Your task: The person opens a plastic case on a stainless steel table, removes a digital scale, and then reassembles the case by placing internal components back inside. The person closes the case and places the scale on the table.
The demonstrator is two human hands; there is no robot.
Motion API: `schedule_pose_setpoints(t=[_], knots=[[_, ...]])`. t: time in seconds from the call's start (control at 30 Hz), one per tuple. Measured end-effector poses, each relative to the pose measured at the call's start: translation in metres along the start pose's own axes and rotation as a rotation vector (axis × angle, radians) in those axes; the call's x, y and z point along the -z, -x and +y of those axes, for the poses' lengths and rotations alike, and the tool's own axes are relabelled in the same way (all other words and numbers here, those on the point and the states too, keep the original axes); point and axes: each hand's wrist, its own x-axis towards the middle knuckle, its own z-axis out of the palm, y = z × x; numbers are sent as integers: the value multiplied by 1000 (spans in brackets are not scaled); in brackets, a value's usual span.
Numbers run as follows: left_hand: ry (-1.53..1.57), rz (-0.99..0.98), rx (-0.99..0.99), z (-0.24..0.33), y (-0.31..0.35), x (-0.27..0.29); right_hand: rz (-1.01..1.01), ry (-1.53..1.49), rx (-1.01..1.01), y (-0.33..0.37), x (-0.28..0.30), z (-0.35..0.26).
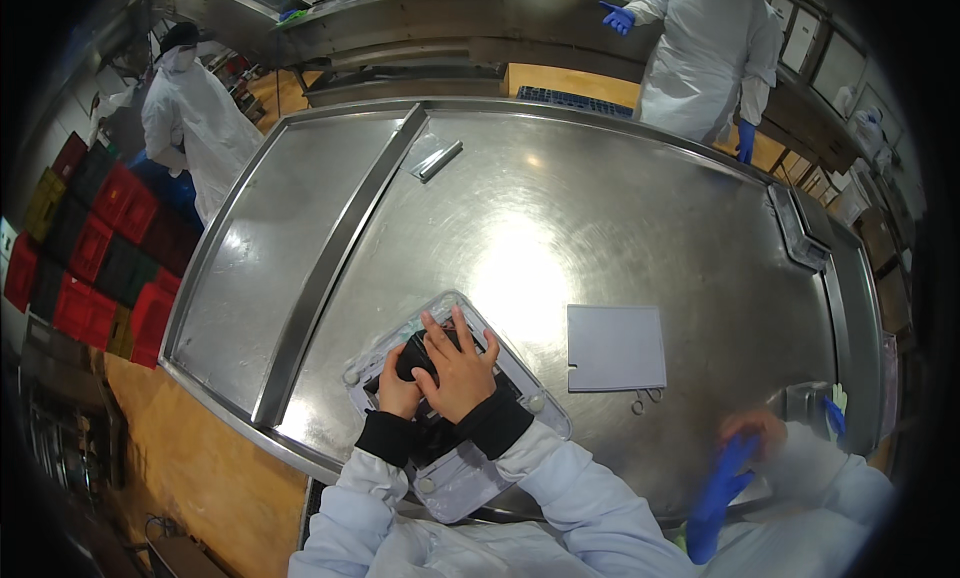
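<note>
Pale grey plastic forms the wide, round-cornered device point(548, 414) lying at a slant near the counter's edge, close to the person's body, probably so that both arms can work over it from above. Round discs near its corners look like feet, which suggests its underside faces up. At its middle is a black object point(413, 355), between and partly under the two bare hands. The left grip point(400, 392) is narrow, curled around the object's near left side, seemingly to steady it; the right grip point(462, 371) lies across it from the other side, fingers spread (whether they pinch anything underneath, I cannot tell). To the right, well apart from the device, a flat light-grey panel point(616, 349) rests on the metal counter point(700, 228), and metal rings point(647, 402) like scissor handles show at its lower edge. Perhaps it is set aside there to leave the hands room. Farther right, a co-worker's blue glove point(719, 496) is blurred, clear of the device.
</note>
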Motion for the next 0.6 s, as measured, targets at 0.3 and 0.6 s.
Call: schedule_pose_setpoints(t=[0.3,0.6], knots=[[114,-27,199,5,3,-3,6,-210,-131,2,12,37],[109,13,139,-10,6,0,-163,-283,-250,-7,25,84]])
